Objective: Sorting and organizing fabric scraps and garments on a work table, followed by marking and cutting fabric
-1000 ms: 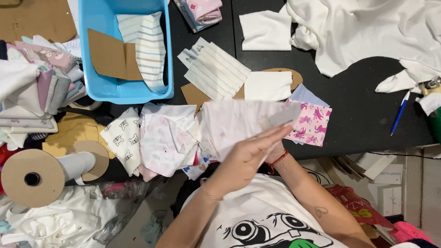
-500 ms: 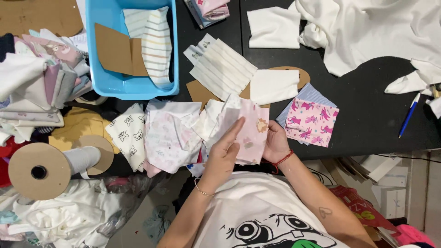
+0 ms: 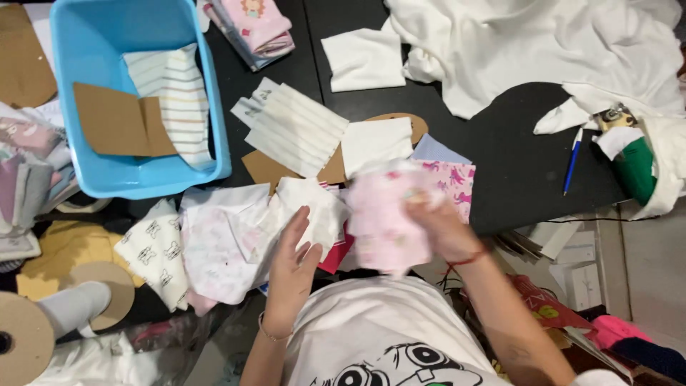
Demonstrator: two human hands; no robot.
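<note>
Right hand [image 3: 446,229] clamped our grip on a blurred pink cloth [image 3: 386,221]. Left hand [image 3: 293,261] lay open, fingers apart, on white cloth pieces [image 3: 236,236] on the desk [image 3: 514,171].

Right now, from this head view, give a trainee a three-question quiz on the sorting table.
1. True or false: the right hand holds a pale pink printed cloth.
2. What lies inside the blue tub? A) a pen B) a striped cloth and a piece of cardboard C) a roll of tape
3. Fill in: the left hand rests flat on the ____ cloth pile at the table's near edge.

Key: 1 true. 2 B: the striped cloth and the cardboard piece are in it; the blue pen lies on the black table. 3 white.
</note>
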